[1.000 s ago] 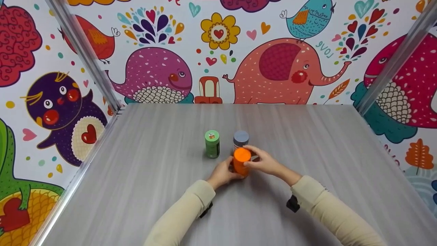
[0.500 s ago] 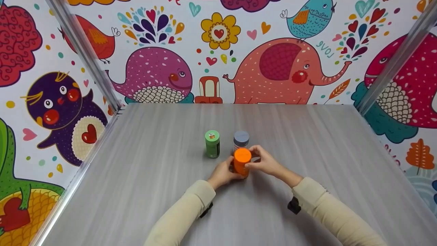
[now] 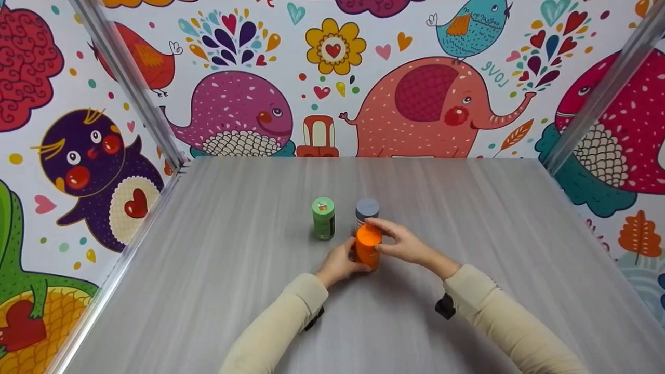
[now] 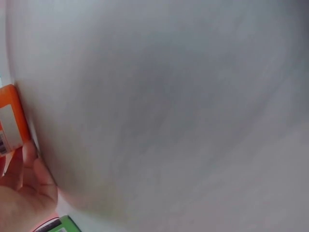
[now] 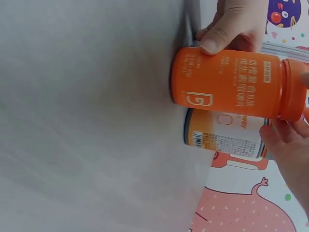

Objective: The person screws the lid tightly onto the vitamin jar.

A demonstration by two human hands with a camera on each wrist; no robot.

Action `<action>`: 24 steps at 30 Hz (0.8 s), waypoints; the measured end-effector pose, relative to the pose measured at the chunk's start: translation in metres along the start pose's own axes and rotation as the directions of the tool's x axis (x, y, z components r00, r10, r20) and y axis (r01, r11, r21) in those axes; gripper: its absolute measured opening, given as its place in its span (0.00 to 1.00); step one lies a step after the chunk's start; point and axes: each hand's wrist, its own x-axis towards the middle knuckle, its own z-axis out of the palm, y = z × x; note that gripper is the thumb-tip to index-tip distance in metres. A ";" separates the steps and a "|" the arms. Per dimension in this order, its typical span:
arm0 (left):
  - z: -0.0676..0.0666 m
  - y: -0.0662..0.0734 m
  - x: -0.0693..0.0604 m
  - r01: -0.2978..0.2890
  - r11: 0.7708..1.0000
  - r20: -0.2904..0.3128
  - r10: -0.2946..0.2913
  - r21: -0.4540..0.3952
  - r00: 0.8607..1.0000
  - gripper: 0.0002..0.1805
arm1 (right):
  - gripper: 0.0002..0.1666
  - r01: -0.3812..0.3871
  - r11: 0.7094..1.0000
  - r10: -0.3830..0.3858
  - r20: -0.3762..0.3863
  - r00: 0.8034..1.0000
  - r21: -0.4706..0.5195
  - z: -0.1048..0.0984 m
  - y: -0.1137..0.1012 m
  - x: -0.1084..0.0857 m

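An orange bottle with Chinese print stands upright on the table. My left hand grips its lower body, the thumb on the near side. My right hand holds the orange screw cap between thumb and fingers, from the right. Right behind it stands a grey-capped bottle, whose orange and white label shows in the right wrist view; the orange bottle partly hides it. To the left is a green bottle with a light green lid, touched by neither hand.
The grey wood-grain table runs back to a wall printed with cartoon animals. Metal posts stand at its back corners, and a metal rail follows the left edge.
The right hand's fingers drew back to the right side of the cap half a second ago and now reach around its far side again. The left hand and all bottles stay in place.
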 end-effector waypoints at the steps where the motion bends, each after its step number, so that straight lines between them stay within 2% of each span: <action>1: 0.000 0.000 0.000 -0.001 1.000 0.000 0.001 -0.004 1.000 0.31 | 0.32 0.003 1.000 -0.003 0.004 1.000 -0.015 0.000 -0.001 0.001; 8: 0.000 -0.001 0.001 0.006 1.000 0.003 -0.006 -0.013 1.000 0.30 | 0.30 -0.016 0.995 0.012 -0.042 0.999 -0.095 0.003 -0.008 0.003; 13: 0.000 -0.001 0.001 0.019 1.000 0.007 -0.019 -0.010 1.000 0.29 | 0.32 -0.050 0.989 0.034 -0.115 0.993 -0.137 0.009 -0.009 0.006; 18: 0.001 0.000 0.001 0.018 1.000 0.008 -0.018 -0.005 1.000 0.29 | 0.36 -0.129 0.985 0.103 -0.203 0.974 -0.117 0.016 -0.004 0.008; 24: 0.001 0.000 0.001 0.005 1.000 0.004 -0.005 -0.012 1.000 0.29 | 0.31 -0.183 0.973 0.138 -0.284 0.949 -0.138 0.021 -0.006 0.009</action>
